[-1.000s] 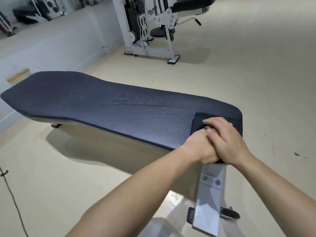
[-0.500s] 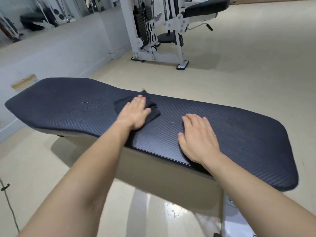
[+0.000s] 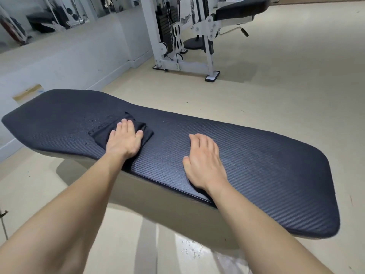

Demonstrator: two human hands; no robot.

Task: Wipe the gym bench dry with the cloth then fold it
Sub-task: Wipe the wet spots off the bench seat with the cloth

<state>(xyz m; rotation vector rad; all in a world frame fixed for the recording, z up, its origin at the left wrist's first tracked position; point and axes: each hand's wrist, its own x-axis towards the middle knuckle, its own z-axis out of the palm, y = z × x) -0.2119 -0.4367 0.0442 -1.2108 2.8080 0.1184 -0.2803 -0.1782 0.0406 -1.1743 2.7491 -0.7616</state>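
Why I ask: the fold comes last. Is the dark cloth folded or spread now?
Partly bunched, not neatly folded: the dark cloth lies rumpled under the flat left hand on the black textured bench pad.

Beige floor (image 3: 276, 86), white low wall (image 3: 69, 62) at left, white weight machine (image 3: 187, 36) behind, mirror (image 3: 49, 14) upper left

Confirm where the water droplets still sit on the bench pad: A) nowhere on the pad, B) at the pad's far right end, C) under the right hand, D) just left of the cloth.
D: the droplets glisten on the bench pad just left of the cloth under the left hand; the right hand rests on dry-looking pad.
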